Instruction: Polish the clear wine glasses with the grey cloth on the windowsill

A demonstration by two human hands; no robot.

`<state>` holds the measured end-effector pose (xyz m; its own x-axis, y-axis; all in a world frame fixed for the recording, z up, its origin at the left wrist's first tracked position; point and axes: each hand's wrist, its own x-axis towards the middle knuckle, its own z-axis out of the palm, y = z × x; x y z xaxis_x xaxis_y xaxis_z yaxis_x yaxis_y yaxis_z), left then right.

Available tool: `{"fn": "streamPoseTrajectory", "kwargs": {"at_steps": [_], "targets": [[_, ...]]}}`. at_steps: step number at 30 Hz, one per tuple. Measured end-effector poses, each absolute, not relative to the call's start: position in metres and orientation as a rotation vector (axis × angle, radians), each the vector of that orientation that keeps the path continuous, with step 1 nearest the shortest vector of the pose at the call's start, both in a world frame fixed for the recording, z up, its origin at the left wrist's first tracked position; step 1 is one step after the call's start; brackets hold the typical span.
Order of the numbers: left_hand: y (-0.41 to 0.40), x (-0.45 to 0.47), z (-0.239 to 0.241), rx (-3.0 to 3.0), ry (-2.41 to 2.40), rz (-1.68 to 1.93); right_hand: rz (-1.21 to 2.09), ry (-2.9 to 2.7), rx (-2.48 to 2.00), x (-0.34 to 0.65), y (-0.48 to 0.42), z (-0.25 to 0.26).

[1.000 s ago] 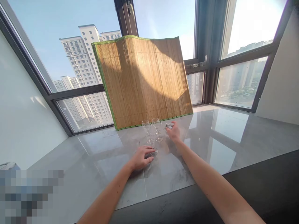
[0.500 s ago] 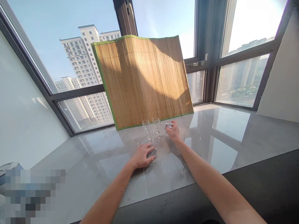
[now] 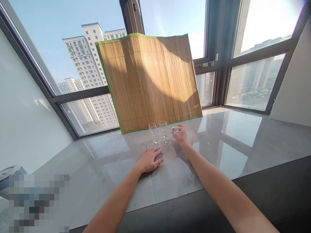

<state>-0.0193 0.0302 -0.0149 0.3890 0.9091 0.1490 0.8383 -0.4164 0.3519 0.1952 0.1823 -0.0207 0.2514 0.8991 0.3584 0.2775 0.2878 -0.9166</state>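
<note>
Two clear stemmed glasses stand close together on the grey tiled sill, a left glass [image 3: 153, 130] and a right glass [image 3: 164, 129]. My left hand [image 3: 150, 160] lies palm down in front of them, fingers spread. Its fingertips are at a round clear glass foot [image 3: 159, 151]; whether they press on it I cannot tell. Right of the glasses, my right hand [image 3: 180, 135] has its fingers curled round a small whitish, partly shiny thing [image 3: 176, 129]. Most of that thing is hidden by the fingers, so its kind is unclear.
A bamboo mat [image 3: 150, 81] with green edging leans upright against the window frame behind the glasses. The glossy sill [image 3: 225, 145] ends at a dark front edge. A white wall [image 3: 21, 113] rises at the left. Pixelated objects [image 3: 36, 200] sit at the lower left.
The view has shifted slightly. My left hand stays by the glass foot, its fingers a little differently spread. My right hand has turned slightly with the whitish thing still in its fingers.
</note>
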Motion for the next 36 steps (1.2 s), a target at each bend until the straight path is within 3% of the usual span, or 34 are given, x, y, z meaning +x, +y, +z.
{"fn": "streamPoseTrajectory", "kwargs": {"at_steps": [21,36], "targets": [[0.033,-0.017,-0.015,2.402,1.485,0.570,0.578,-1.298,-1.244,0.194,0.187,-0.025],[0.032,-0.027,-0.006,2.057,1.458,0.948,0.603,-1.314,-1.284,0.197,0.186,-0.026]]}}
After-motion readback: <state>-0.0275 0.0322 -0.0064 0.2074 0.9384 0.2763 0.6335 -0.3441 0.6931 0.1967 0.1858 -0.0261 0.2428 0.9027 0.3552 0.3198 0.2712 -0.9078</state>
